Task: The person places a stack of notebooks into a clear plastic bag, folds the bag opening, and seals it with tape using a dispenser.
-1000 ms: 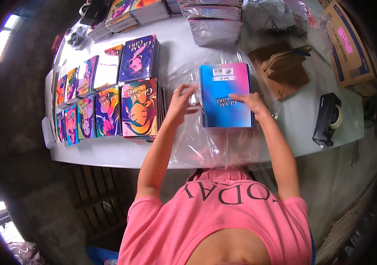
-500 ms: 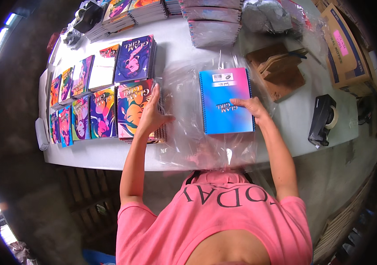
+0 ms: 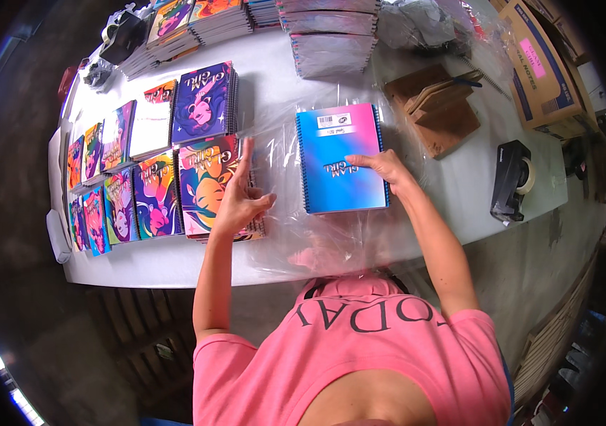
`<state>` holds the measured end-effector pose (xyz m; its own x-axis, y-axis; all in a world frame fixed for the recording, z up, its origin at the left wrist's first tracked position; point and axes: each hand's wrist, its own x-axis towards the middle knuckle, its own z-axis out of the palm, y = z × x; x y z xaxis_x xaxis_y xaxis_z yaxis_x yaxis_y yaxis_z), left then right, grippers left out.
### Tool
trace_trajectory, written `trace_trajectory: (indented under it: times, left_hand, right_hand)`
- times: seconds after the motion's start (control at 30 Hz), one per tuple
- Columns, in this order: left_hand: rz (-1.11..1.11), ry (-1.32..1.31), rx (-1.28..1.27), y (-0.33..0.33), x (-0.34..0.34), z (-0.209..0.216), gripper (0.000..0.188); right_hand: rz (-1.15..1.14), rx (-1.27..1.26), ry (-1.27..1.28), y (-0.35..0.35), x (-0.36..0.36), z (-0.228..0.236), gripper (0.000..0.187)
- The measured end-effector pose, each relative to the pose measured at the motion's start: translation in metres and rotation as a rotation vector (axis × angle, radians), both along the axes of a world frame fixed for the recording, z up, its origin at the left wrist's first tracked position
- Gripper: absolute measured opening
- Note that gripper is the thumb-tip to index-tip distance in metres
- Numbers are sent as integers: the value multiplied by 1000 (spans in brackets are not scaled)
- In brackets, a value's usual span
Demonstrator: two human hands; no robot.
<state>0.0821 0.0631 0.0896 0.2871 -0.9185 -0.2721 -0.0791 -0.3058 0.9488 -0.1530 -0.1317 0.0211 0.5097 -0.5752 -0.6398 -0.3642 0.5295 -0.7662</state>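
Across a white tabletop (image 3: 264, 78), counted ten notebook stacks (image 3: 155, 199)

Saw the ten at left, set in two rows of five. Saw one plastic-wrapped notebook pile (image 3: 333, 55) farther back, with other stacks (image 3: 221, 21) to its left. Noted two black tape dispensers (image 3: 511, 181), one at right and another at far left, plus one brown stand (image 3: 445, 117) right of center and a cardboard box (image 3: 548, 78) past it. Found wrinkled clear plastic (image 3: 282, 234) spread between the near stacks and one blue-and-pink spiral notebook (image 3: 338, 188), flat around mid-tabletop. Held that notebook by its right edge in the right grip (image 3: 381, 170), thumb across the cover. Had the left grip (image 3: 243, 199) open and empty beside the near row's right end; could not tell contact there.
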Motion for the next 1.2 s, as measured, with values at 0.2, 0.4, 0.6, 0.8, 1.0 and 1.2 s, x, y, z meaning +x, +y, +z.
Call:
trace_trajectory:
  times: [0.2, 0.4, 0.6, 0.8, 1.0, 1.2]
  left_hand:
    - [-50, 12, 98, -8, -8, 12, 106]
    - [-21, -133, 22, 0, 0, 11, 111]
    - [-172, -36, -60, -32, -44, 13, 116]
    - [-132, -447, -252, -84, -103, -73, 116]
    - [-45, -187, -197, -80, -103, -54, 115]
    - [-93, -138, -260, -76, -93, -38, 114]
  right_hand:
    - [-5, 7, -26, 5, 8, -2, 53]
    - [-24, 19, -22, 9, 8, -13, 53]
    - [-3, -22, 22, 9, 7, -21, 57]
    - [-44, -117, 113, 10, 12, -12, 57]
    - [-21, -84, 103, 10, 11, -4, 51]
    - [-35, -65, 60, 10, 9, -14, 47]
